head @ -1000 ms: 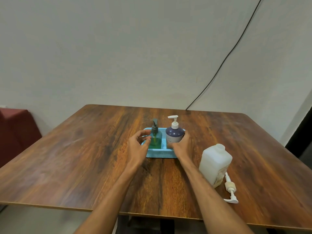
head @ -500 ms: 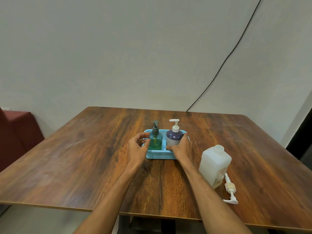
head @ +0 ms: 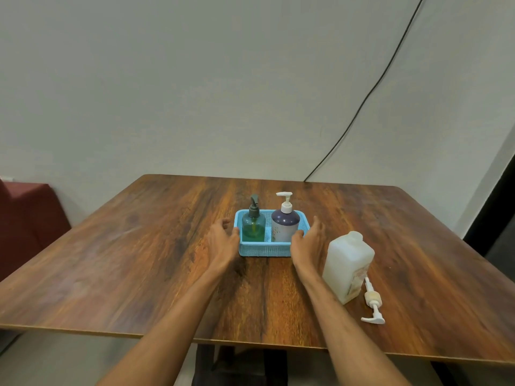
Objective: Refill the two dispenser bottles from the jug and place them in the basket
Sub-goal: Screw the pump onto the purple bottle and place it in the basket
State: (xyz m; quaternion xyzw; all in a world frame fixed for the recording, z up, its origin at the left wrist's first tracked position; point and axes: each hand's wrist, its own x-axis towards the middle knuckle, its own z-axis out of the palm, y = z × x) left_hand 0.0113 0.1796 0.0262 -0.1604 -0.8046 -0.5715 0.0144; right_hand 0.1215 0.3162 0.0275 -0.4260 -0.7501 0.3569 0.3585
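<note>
The blue basket (head: 264, 250) sat on the brown wooden tabletop (head: 139, 260); both dispenser bottles stood up straight inside it, side by side. The green bottle (head: 253, 228) with the dark pump was in the left part of the basket; the purple bottle (head: 284, 227) with the white pump was in the right part.

The left hand (head: 223, 242) was just beside the left wall of the basket, with its fingers loose, a little bent and holding nothing; I could not tell if the thumb touched the wall. The right hand (head: 308, 243) was just beside the right front corner of the basket, with its fingers spread and holding nothing.

The white jug (head: 348, 267) stood to the right of the basket and nearer to the person, close by the right arm; a loose white pump (head: 373, 302) lay flat on the tabletop just past the jug. Behind the basket was a plain pale wall; a black cable (head: 362, 104) ran down it to the far edge of the tabletop. A dark red seat (head: 30, 218) was far off to the left of the basket.
</note>
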